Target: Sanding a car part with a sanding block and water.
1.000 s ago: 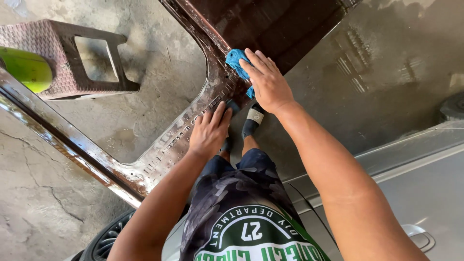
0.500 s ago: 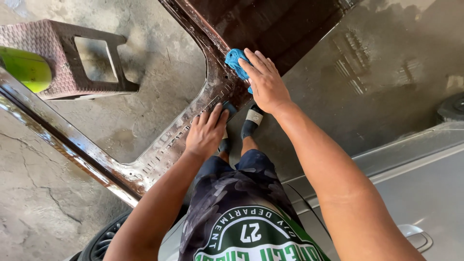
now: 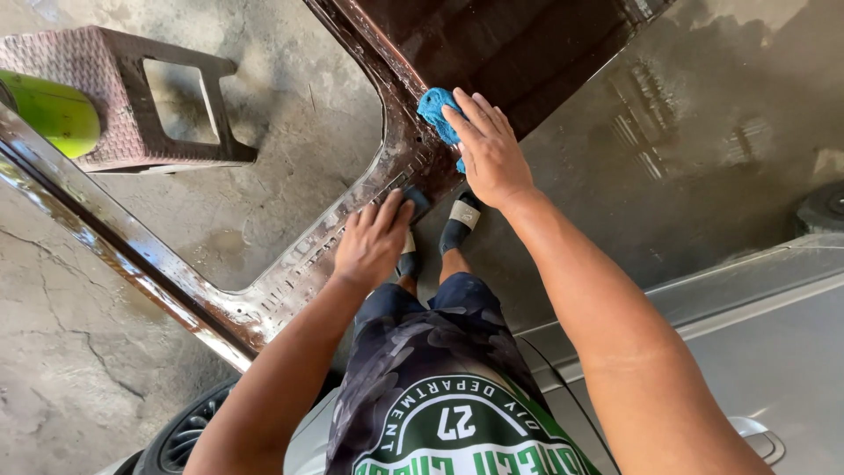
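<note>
Little has shifted since the earlier frame: the right hand (image 3: 489, 151) still lies flat, fingers spread, pressing the blue cloth (image 3: 437, 112) against the door frame's (image 3: 387, 167) inner edge. Lower on that frame, the left hand (image 3: 373, 243) rests open, gripping nothing. Soft and limp (probably damp), the cloth suits palm pressure or a bunched pinch.

1. Concrete floor (image 3: 132, 369): grey, cracked at near left, wet and darker at far right.
2. Plastic stool (image 3: 132, 105): brownish, woven-textured top with open sides, standing on the floor at far left.
3. Feet in sandals (image 3: 457, 224): planted on the floor at centre.
4. Tyre (image 3: 189, 431): black, resting on the floor at the near left edge.
5. Second tyre (image 3: 822, 207): at the right edge, partly cut off.
</note>
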